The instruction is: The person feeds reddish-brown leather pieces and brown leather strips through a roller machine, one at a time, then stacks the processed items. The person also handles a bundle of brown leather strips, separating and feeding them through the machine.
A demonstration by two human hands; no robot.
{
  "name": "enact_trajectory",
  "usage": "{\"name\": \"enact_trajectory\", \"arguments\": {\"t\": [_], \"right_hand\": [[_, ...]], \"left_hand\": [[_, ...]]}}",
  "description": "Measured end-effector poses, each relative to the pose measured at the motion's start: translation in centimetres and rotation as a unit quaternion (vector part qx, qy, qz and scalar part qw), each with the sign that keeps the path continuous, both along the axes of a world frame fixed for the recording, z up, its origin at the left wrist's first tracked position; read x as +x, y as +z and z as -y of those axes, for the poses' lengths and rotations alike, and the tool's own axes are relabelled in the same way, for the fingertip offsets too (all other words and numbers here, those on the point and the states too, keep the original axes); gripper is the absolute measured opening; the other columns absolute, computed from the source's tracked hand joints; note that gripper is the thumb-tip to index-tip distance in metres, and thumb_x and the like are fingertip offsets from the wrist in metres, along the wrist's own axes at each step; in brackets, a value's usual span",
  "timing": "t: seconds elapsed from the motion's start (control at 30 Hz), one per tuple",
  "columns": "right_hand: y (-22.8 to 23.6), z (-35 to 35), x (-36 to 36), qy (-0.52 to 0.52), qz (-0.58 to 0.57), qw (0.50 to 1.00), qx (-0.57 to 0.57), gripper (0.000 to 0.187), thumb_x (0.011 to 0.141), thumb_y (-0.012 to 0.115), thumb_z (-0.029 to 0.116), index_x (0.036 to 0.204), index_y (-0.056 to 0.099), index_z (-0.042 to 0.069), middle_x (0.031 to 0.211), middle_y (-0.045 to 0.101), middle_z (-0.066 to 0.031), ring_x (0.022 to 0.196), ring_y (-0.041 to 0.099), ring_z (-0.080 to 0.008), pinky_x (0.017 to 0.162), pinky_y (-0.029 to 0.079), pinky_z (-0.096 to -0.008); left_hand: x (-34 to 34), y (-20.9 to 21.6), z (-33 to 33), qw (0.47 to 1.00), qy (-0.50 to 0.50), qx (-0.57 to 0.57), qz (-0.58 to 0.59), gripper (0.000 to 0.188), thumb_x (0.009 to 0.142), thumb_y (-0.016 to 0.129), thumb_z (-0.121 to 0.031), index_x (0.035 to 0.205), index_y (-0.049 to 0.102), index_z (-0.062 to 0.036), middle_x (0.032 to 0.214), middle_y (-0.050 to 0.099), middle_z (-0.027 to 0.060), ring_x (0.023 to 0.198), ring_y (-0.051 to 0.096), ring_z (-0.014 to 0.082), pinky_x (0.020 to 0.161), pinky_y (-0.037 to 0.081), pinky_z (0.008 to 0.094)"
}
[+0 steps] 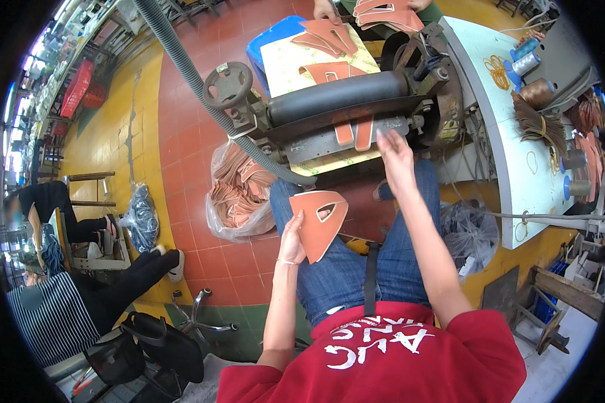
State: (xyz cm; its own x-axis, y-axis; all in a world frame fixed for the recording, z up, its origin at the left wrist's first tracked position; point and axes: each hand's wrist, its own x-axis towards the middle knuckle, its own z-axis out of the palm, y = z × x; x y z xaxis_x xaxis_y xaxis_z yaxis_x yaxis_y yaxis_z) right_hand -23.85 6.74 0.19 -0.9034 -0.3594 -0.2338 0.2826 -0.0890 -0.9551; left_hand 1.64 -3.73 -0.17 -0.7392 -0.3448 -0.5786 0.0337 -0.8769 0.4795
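Observation:
My left hand (292, 240) holds a flat orange-brown leather piece (321, 223) with a triangular cut-out, above my lap. My right hand (394, 156) reaches forward with fingers spread, fingertips at the front plate of a roller machine (343, 101). Two ends of another leather piece (354, 132) stick out below its black roller. More cut leather pieces (329, 40) lie on a pale sheet behind the roller. Across the machine, another person's hands hold a stack of the same pieces (386, 13).
A clear plastic bag (238, 195) full of leather pieces stands on the red floor left of my knees. A grey ribbed hose (195, 77) runs to the machine. A white table (511, 121) with thread spools stands right. Seated people and a chair are at left.

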Motion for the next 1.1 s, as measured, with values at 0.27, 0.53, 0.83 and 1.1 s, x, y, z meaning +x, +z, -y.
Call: {"name": "enact_trajectory", "arguments": {"t": [0.27,0.53,0.83,1.1], "right_hand": [[2.0,-5.4,7.2,0.325,-0.021,0.941,0.091,0.051,0.086,0.067,0.025,0.127,0.05,0.001,0.126,0.052,-0.0124,0.116,0.05,-0.0203,0.094,0.043,-0.0313],[2.6,-5.6,3.5,0.428,-0.014,0.897,0.104,0.029,0.088,0.065,0.029,0.09,0.066,0.0,0.076,0.064,0.0002,0.072,0.054,-0.0041,0.066,0.044,-0.0223],[-3.4,-1.8,-0.2,0.019,0.24,0.968,-0.075,0.029,0.093,0.057,0.019,0.115,0.058,0.0,0.109,0.063,-0.0083,0.094,0.062,-0.0143,0.078,0.051,-0.027],[-2.6,-1.0,0.4,-0.107,0.442,0.847,-0.276,0.032,0.098,0.044,0.024,0.119,0.045,0.0,0.119,0.052,-0.0143,0.108,0.054,-0.0277,0.092,0.049,-0.0431]], "left_hand": [[-1.5,2.6,-0.2,0.977,-0.193,-0.023,-0.091,0.04,0.099,0.042,-0.028,0.123,0.047,0.0039,0.11,0.062,0.012,0.102,0.061,0.0182,0.089,0.049,0.0302],[-1.7,2.5,1.0,0.967,-0.15,-0.203,-0.024,0.038,0.098,0.044,-0.029,0.123,0.05,-0.0006,0.117,0.059,0.0111,0.102,0.059,0.0161,0.088,0.047,0.0278],[-0.7,0.8,0.7,0.972,-0.12,-0.2,0.036,0.045,0.096,0.047,-0.033,0.131,0.043,-0.0044,0.117,0.059,0.0148,0.105,0.059,0.0224,0.083,0.05,0.0353],[0.2,-4.0,-1.8,0.929,-0.117,-0.318,0.145,0.034,0.096,0.048,-0.017,0.125,0.048,-0.0007,0.112,0.061,0.0139,0.098,0.062,0.0204,0.08,0.052,0.0317]]}}
